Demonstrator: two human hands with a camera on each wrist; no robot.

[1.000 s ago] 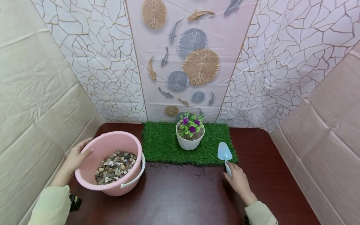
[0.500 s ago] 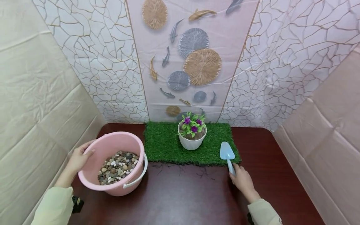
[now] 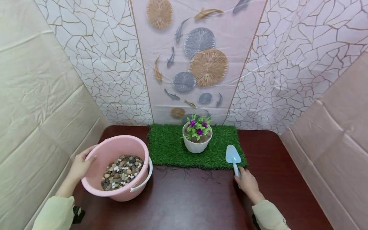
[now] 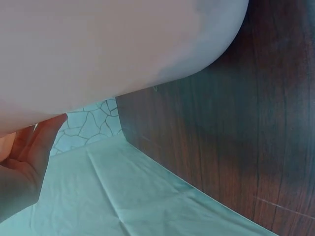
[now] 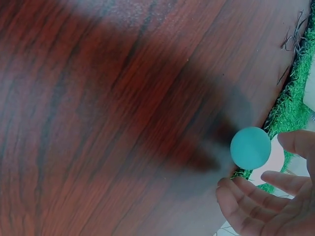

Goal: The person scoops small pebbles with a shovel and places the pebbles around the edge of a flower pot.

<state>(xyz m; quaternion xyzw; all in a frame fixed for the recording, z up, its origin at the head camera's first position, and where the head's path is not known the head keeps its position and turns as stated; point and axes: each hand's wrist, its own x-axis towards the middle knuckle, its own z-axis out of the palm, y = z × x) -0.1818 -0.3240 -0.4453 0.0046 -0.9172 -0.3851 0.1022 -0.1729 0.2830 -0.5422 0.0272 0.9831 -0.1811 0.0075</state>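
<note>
A pink bucket (image 3: 95,172) with a white handle stands at the left of the table, tilted a little towards me. Pebbles (image 3: 122,172) cover its bottom. My left hand (image 3: 79,167) grips its left rim, thumb inside and fingers outside; in the left wrist view the bucket's wall (image 4: 108,44) hides part of that hand. A light blue trowel (image 3: 233,155) has its blade over the grass mat and its handle pointing at me. Around the handle's round end (image 5: 251,147), my right hand (image 5: 275,201) has its thumb and loosely bent fingers spread, with gaps visible.
A white pot (image 3: 197,145) of purple flowers stands on the green grass mat (image 3: 166,150) at the back of the dark red table (image 3: 189,201). Beige cloth walls (image 3: 325,140) border both sides. A patterned cloth (image 3: 184,64) hangs behind.
The view has shifted slightly. My right hand has moved a little to the right and forward along the trowel's handle, its fingers looser. The bucket and trowel have hardly moved.
</note>
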